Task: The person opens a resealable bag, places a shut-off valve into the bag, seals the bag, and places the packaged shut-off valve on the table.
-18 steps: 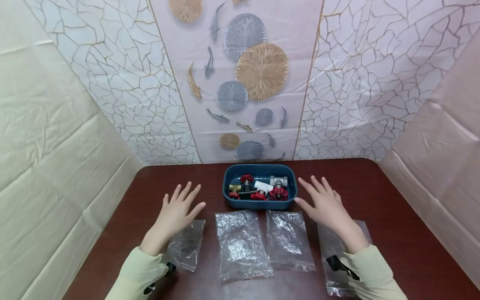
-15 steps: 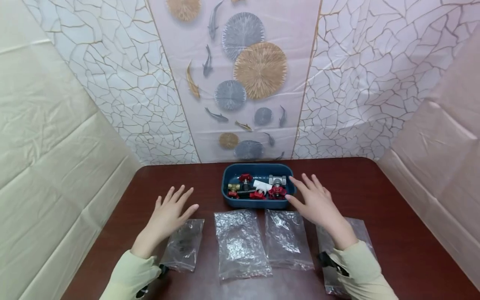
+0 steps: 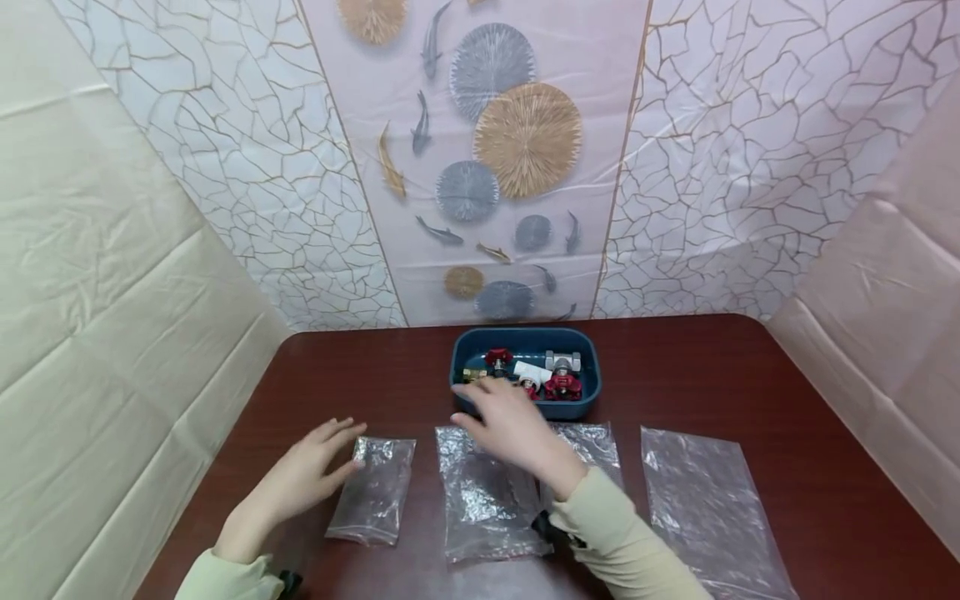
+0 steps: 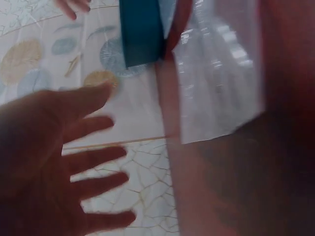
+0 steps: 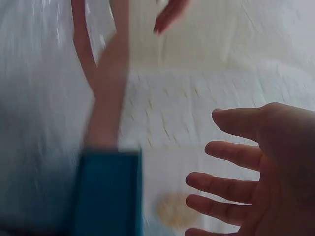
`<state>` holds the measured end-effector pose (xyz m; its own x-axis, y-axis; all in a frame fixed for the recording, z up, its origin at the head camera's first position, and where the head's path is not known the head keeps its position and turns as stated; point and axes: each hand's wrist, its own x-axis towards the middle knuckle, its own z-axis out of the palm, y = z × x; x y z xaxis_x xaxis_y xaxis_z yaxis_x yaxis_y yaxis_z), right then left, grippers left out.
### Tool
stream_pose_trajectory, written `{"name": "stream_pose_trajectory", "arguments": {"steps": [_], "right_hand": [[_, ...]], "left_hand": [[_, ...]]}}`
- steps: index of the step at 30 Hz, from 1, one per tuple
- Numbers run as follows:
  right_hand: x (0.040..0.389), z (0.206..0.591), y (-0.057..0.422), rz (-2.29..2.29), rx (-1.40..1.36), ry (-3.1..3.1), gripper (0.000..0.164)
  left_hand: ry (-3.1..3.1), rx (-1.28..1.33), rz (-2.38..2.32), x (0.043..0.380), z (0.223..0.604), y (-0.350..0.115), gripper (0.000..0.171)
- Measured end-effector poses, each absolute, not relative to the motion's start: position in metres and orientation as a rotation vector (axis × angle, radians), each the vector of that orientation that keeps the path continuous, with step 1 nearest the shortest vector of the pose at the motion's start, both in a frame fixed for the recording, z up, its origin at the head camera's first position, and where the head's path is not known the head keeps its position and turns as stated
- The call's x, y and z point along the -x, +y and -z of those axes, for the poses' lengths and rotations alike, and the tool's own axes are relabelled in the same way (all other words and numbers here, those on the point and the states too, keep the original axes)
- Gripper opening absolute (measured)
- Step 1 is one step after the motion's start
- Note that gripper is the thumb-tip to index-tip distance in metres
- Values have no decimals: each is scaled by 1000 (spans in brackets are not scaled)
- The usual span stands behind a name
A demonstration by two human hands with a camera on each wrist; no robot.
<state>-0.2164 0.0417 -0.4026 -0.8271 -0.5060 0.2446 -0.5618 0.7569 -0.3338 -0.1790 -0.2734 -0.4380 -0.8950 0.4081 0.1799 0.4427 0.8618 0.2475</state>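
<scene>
My right hand (image 3: 510,423), fingers spread and holding nothing, hovers at the front left of a blue bin (image 3: 592,392), overlapping its near rim in the head view. Inside the bin lie valves with red handwheels (image 3: 562,383), a white pipe tee (image 3: 531,372), a brass fitting (image 3: 474,375) and a silver fitting (image 3: 562,360); part of the contents is behind the hand. On the left, my left hand (image 3: 296,475) hangs beside a small clear zip bag (image 3: 375,492), its fingers loosely extended. The left wrist view shows that hand (image 4: 64,162) with nothing in it.
Two clear plastic bags (image 3: 480,508) (image 3: 596,446) lie side by side before the bin, partly under the right arm. Another clear bag (image 3: 705,508) lies at the right. The brown table (image 3: 675,358) is bounded by patterned cloth walls (image 3: 690,183).
My right hand has swept left from the bin's right side to its front left, uncovering the rightmost bag. My left hand has drawn back toward me and to the left.
</scene>
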Motion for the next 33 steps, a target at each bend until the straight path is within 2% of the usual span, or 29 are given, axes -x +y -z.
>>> {"name": "stream_pose_trajectory", "arguments": {"steps": [6, 11, 14, 19, 24, 33], "right_hand": [[201, 422, -13, -437, -1092, -2867, 47], [189, 435, -40, -320, -1245, -2826, 40], [180, 443, -50, -293, -1342, -2804, 41], [167, 451, -58, -262, -1479, -2807, 45], [158, 458, -62, -164, -1476, -2755, 38], [154, 462, -63, -173, -1407, -2685, 15]], "left_hand": [[-2987, 886, 489, 164, 447, -272, 44], [-3104, 947, 590, 151, 448, -272, 54], [-3174, 955, 706, 143, 452, -272, 55], [-3164, 967, 778, 139, 459, -270, 39], [-3112, 996, 845, 139, 462, -268, 15], [-3020, 1055, 893, 138, 462, -259, 14]]}}
